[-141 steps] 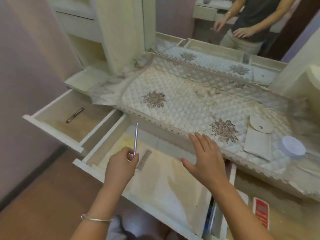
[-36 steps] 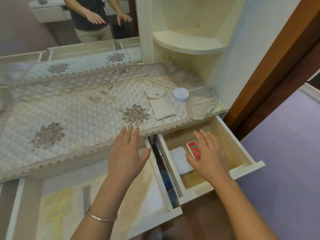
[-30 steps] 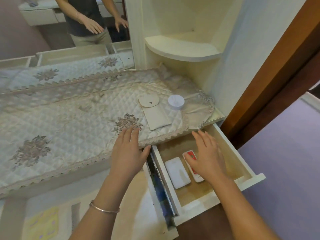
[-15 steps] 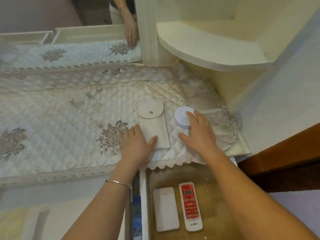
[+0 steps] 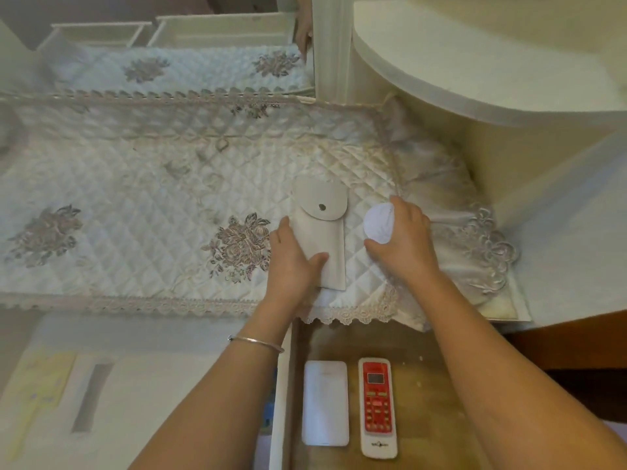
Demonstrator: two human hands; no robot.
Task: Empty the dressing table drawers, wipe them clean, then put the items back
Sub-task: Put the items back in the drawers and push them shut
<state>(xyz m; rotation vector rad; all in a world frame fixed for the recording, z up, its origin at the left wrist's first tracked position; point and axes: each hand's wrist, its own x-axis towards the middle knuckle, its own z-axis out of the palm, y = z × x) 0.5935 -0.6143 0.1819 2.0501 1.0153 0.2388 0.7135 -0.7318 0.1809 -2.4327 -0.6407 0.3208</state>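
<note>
Our left hand [image 5: 291,262] grips the beige snap-flap pouch [image 5: 320,232]; our right hand [image 5: 403,242] closes around the round white container [image 5: 380,222] on the quilted counter [image 5: 135,205]. No writing legible.

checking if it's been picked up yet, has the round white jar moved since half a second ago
No. The round white jar sits right of the beige pouch on the quilted cover as before; the right hand now closes around it.

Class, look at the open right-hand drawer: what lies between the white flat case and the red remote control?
Nothing. In the head view the white flat case and the red remote control lie side by side, apart, with only a bare strip of drawer floor between them.
</note>
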